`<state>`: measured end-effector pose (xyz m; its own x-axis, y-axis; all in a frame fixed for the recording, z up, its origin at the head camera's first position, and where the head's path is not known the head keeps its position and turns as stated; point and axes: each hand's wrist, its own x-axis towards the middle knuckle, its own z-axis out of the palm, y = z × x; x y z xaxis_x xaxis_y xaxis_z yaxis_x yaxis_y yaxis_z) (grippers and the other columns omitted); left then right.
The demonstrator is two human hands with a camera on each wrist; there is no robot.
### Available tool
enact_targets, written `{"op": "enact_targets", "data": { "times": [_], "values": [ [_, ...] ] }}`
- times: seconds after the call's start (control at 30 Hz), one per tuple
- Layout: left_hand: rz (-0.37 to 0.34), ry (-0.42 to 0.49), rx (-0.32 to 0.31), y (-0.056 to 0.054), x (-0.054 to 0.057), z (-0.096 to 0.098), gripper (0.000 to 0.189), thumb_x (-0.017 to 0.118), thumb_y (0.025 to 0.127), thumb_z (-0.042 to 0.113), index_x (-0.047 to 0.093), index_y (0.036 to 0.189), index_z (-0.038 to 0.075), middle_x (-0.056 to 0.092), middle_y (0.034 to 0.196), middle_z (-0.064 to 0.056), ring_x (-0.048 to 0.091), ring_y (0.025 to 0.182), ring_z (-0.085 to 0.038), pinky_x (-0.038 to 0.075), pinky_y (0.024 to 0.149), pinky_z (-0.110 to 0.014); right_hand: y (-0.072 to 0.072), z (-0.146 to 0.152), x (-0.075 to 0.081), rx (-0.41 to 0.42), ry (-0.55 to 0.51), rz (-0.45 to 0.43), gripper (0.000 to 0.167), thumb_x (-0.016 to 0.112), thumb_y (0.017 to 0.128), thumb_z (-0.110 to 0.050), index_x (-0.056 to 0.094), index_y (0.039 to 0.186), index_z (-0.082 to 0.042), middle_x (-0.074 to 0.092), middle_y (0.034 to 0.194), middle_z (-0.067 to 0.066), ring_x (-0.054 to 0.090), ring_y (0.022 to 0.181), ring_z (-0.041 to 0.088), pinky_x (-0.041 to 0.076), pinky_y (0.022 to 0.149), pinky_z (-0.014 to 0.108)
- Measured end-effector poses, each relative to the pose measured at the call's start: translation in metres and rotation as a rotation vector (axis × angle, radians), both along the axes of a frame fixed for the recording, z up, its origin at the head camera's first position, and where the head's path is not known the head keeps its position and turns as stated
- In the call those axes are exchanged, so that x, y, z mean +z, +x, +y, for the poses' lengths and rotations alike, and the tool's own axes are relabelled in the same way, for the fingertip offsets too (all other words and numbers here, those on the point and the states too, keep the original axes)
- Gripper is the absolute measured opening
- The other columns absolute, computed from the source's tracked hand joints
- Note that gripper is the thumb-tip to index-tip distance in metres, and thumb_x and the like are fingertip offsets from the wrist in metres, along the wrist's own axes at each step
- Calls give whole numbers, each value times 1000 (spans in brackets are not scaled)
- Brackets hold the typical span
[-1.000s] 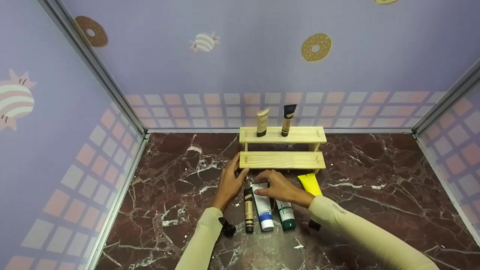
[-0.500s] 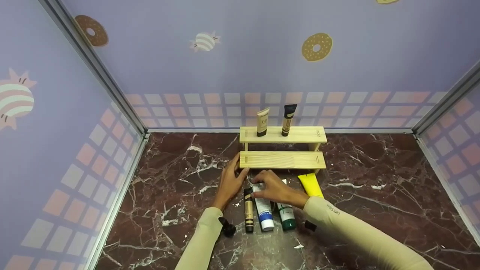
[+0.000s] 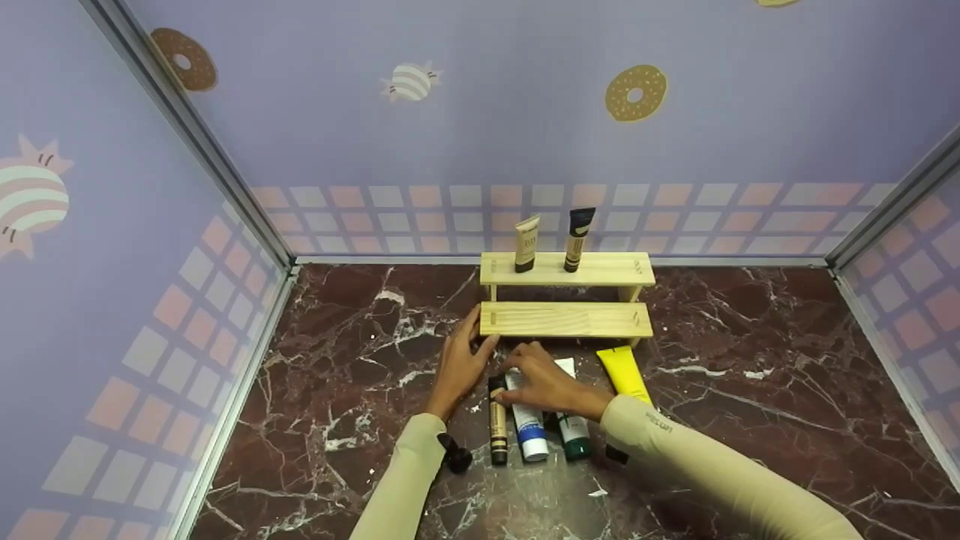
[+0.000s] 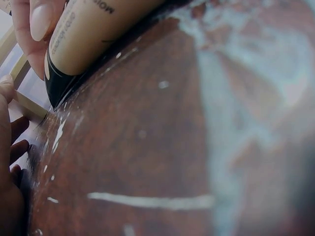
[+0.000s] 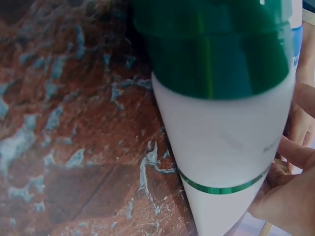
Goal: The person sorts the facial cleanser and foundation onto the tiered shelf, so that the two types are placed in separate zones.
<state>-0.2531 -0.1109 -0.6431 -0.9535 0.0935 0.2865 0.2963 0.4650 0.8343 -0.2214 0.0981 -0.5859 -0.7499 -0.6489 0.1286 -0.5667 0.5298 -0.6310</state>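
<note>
My left hand [image 3: 461,364] holds the front left corner of the two-tier wooden stand [image 3: 562,320], thumb on the front edge and fingers along the end. With bent fingers apart from the thumb, my right hand [image 3: 544,382] is over a white tube with a blue band [image 3: 531,431]. Its thumb tip reaches the black crimped end of a slim beige-and-black tube [image 3: 499,427], lying flat on the table. In the left wrist view, fingertips [image 4: 39,22] meet the end of that beige tube [image 4: 88,37]. A white tube with a green cap [image 5: 216,132] lies beneath my right wrist.
Standing on the stand's upper tier are a beige tube [image 3: 526,246] and a black-topped tube [image 3: 576,244]. A yellow tube [image 3: 622,371] lies right of the hands, partly behind the right sleeve [image 3: 675,450]. Patterned walls [image 3: 480,135] enclose the marbled table [image 3: 345,420].
My right hand has shifted left, from the white blue-banded tube to the end of the beige-and-black tube. The left hand and the tubes have stayed in place.
</note>
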Motion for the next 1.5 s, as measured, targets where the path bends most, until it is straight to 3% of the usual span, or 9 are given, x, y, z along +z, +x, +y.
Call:
{"op": "enact_targets", "data": {
  "times": [0.03,0.1,0.23,0.27,0.57,0.8,1.07,1.33,1.5],
  "values": [
    [3,-2,1,0,0,0,75,68,111,40,40,170,2,49,168,-19,48,154,-39,40,124,-59,-4,1,-9,15,-10,28,43,93,89,-30,82,119,0,71,115,17,53,106,28,47,94,48],
    [10,-6,5,0,-1,0,74,68,111,39,40,169,1,49,168,-19,48,154,-39,40,124,-60,-4,0,-10,24,-17,46,42,93,88,-29,82,117,1,70,113,18,54,105,29,47,93,48],
    [11,-12,9,-1,-1,0,75,69,111,39,41,169,1,50,167,-19,48,154,-39,39,125,-59,-4,-2,-9,28,-1,51,43,93,89,-30,82,117,0,71,114,18,55,106,31,47,95,49],
    [10,-13,9,-1,-1,0,75,69,111,39,41,169,1,50,168,-18,48,154,-39,39,125,-59,0,-3,0,14,20,24,42,93,88,-26,82,117,2,71,114,20,54,105,32,46,94,52],
    [-23,-5,7,1,0,1,75,68,111,41,40,171,5,49,169,-17,48,154,-38,40,124,-60,-4,-4,0,30,58,19,47,96,87,-33,82,118,0,69,115,18,53,108,33,44,98,57],
    [-18,-4,4,-1,0,1,76,68,111,42,39,171,4,48,169,-18,48,154,-38,40,125,-58,-21,2,-35,52,77,77,49,92,89,-46,83,119,-9,67,118,8,50,107,26,44,89,52],
    [12,9,-5,-1,-2,1,75,69,111,38,41,169,1,49,169,-17,48,154,-36,39,126,-57,-31,3,-57,63,74,35,50,93,87,-44,81,120,-8,63,124,11,46,111,30,41,95,55],
    [19,-3,8,0,0,1,74,69,111,38,41,169,1,51,167,-19,48,154,-38,39,126,-57,-34,1,-60,49,124,24,46,92,89,-44,77,114,-8,59,119,6,45,109,28,41,96,53],
    [24,1,11,0,-1,2,73,69,111,37,42,168,1,54,164,-19,51,152,-39,41,124,-59,-32,0,-57,26,71,-46,43,94,87,-38,73,109,-8,60,116,4,44,108,26,39,97,53]
  ]
}}
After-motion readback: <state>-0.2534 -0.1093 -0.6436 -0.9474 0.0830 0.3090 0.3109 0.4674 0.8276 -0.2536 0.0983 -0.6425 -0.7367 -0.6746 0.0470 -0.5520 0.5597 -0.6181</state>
